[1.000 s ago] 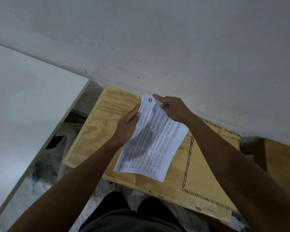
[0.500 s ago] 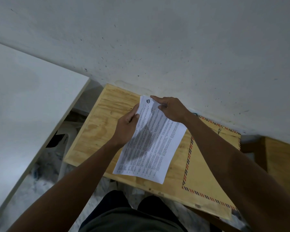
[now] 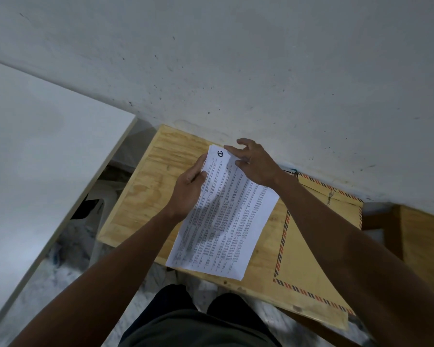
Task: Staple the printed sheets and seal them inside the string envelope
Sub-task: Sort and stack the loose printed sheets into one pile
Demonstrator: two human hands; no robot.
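Observation:
The printed sheets (image 3: pixel 226 221), white with dense text and a round black logo at the top, are held above a small plywood table (image 3: pixel 145 186). My left hand (image 3: pixel 188 189) grips their left edge, thumb on top. My right hand (image 3: pixel 256 161) is at the top right corner with its fingers spread and loosely bent, fingertips touching the top edge. The brown string envelope (image 3: pixel 303 261), bordered with red and blue stripes, lies flat on the table's right part under my right forearm. Its string clasp (image 3: pixel 330 195) shows near the wall. No stapler can be made out.
A white wall (image 3: pixel 236 71) rises right behind the table. A white tabletop (image 3: pixel 35 159) stands to the left across a gap. A second wooden piece (image 3: pixel 424 246) sits to the right. A small blue object (image 3: pixel 292 170) peeks out by the wall behind my right wrist.
My right hand has let go its pinch on the top corner and spread its fingers. The sheets and my left hand have barely moved.

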